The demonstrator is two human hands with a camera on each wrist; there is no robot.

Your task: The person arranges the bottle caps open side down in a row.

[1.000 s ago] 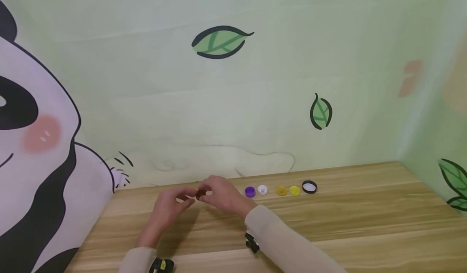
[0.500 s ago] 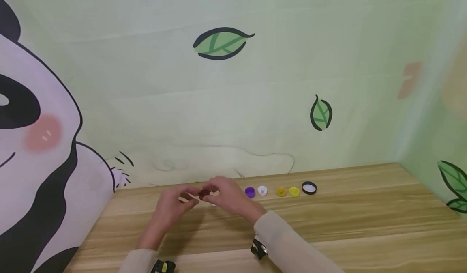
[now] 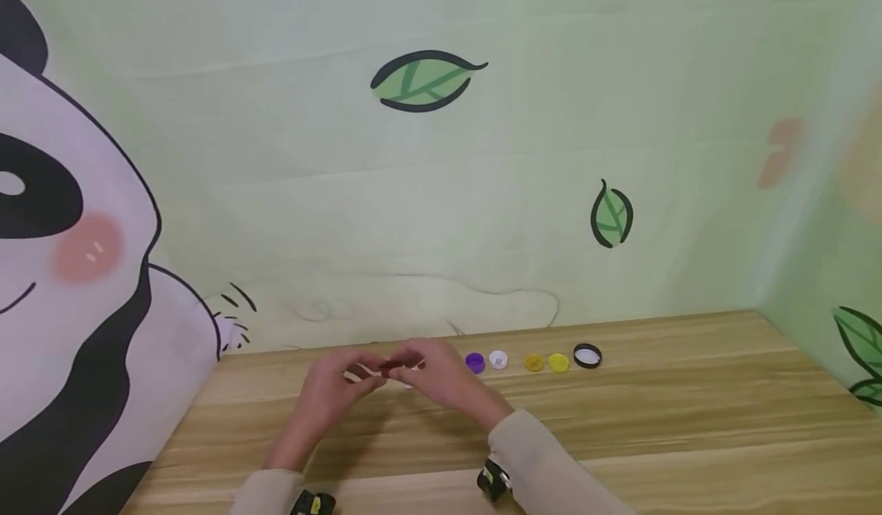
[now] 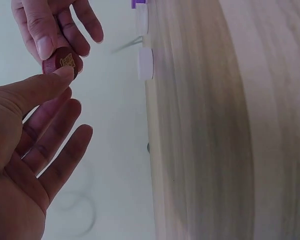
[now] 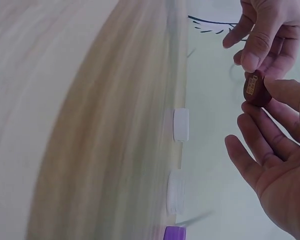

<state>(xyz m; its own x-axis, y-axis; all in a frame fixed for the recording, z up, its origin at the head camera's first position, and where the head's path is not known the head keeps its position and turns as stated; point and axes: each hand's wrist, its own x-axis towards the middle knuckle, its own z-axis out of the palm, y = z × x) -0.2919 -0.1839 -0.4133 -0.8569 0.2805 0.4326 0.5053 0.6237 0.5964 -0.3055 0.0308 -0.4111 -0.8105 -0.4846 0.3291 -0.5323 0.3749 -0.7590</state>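
Note:
A small dark red bottle cap [image 3: 390, 366] with gold print is held above the table between both hands. My left hand [image 3: 332, 385] pinches one side of it between thumb and fingertips, and my right hand [image 3: 444, 377] pinches the other. The gold-printed top [image 4: 66, 61] shows in the left wrist view, beside the left thumb. In the right wrist view the right thumb touches the edge of the red cap [image 5: 257, 90]; the lower fingers of that hand are spread. Under the right hand a white cap [image 3: 409, 386] is mostly hidden in the head view.
Along the back of the wooden table [image 3: 661, 423] stand a purple cap [image 3: 475, 363], a white cap [image 3: 498, 360], an orange-yellow cap [image 3: 534, 363], a yellow cap [image 3: 559, 362] and a black-rimmed ring [image 3: 588, 356] with a pale inside. Behind them rises a printed wall covering [image 3: 276, 193].
Both hands have shifted slightly right with the red cap, which now appears tilted differently. A sliver of the white cap has come into sight under the right hand. The row of caps stays put.

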